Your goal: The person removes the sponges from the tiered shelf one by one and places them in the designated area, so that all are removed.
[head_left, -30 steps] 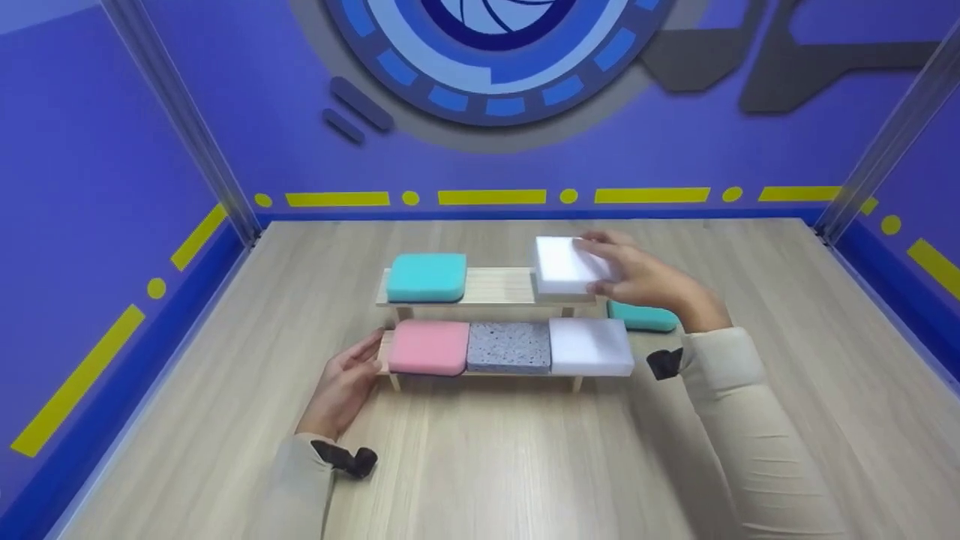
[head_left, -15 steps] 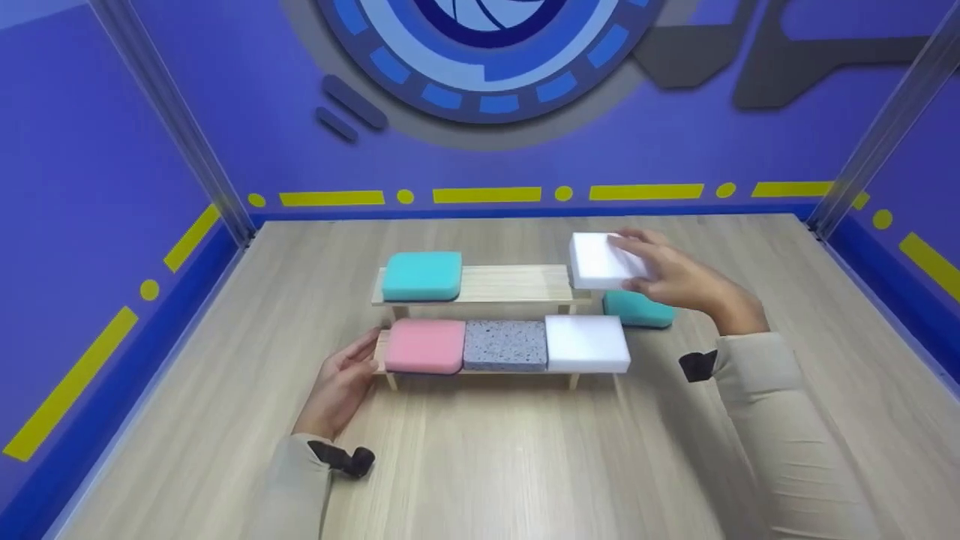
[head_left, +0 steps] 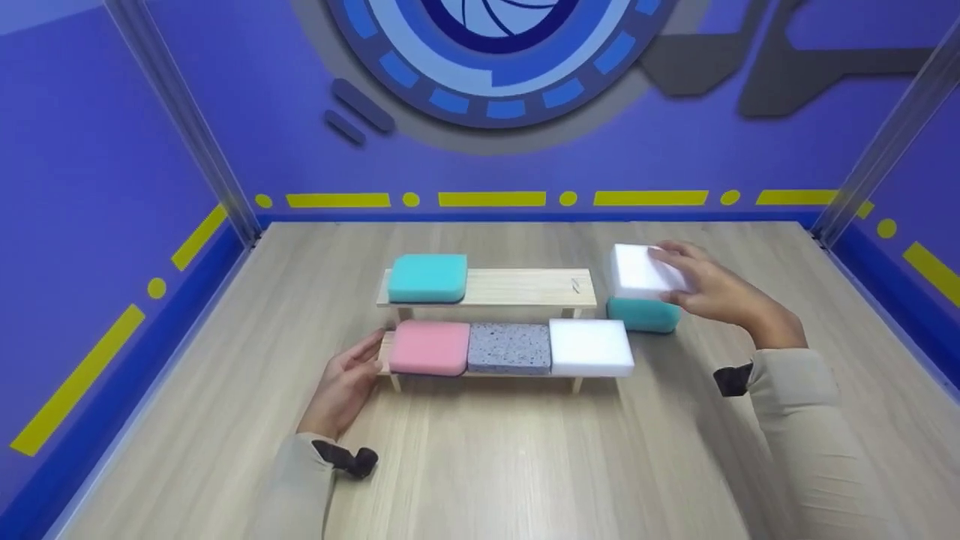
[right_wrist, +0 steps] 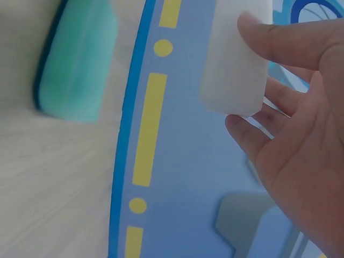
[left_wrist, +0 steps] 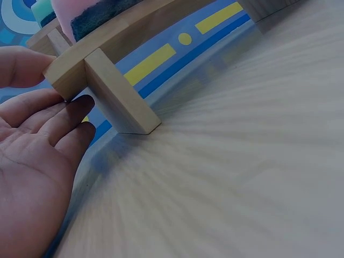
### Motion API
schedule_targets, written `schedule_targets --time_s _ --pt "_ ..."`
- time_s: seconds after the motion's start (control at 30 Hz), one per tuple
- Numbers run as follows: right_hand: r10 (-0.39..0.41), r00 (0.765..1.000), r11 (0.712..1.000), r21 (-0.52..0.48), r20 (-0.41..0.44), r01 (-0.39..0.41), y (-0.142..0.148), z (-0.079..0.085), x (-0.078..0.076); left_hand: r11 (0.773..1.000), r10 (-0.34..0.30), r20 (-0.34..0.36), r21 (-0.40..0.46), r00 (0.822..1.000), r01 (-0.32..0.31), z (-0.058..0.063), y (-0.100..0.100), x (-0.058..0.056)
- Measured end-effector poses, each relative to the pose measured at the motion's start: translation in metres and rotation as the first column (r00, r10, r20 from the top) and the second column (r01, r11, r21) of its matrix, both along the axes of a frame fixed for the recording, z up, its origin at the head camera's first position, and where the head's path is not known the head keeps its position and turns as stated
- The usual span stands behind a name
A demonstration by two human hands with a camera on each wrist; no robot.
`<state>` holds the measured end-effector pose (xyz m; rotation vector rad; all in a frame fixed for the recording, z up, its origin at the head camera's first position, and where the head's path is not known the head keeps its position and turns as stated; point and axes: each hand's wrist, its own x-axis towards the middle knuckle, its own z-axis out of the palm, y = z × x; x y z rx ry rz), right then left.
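My right hand grips a white melamine sponge by its right side, thumb on one face and fingers on the other. In the right wrist view the same white sponge is up off the table. Below it a teal sponge with a dark base lies on the table. My left hand pinches the left end of the front wooden shelf; in the left wrist view thumb and fingertips meet the shelf end. On that shelf sit a pink sponge, a grey speckled block and another white sponge.
Behind stands a second wooden shelf, with a turquoise sponge at its left end and a small dark mark at its right. The wooden tabletop is walled by blue printed panels.
My right hand has carried the white sponge rightward off the back shelf's right end, to above the teal sponge. My left hand has stayed at the front shelf's end.
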<state>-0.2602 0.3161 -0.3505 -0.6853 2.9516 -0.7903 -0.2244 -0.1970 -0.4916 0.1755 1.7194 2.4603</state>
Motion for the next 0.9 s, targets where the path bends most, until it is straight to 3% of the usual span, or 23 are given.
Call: schedule_targets --time_s 0.3,0.9 --pt "-0.044 0.999 0.999 0.014 -0.006 0.044 0.02 -0.012 0.003 1.0 0.004 0.015 0.017 1.0 -0.005 -0.001 0.0 0.002" --pt "-0.058 0.998 0.997 0.051 -0.027 0.059 0.053 -0.029 0.005 1.0 0.008 0.038 0.002 0.999 -0.008 0.001 0.001 0.001"
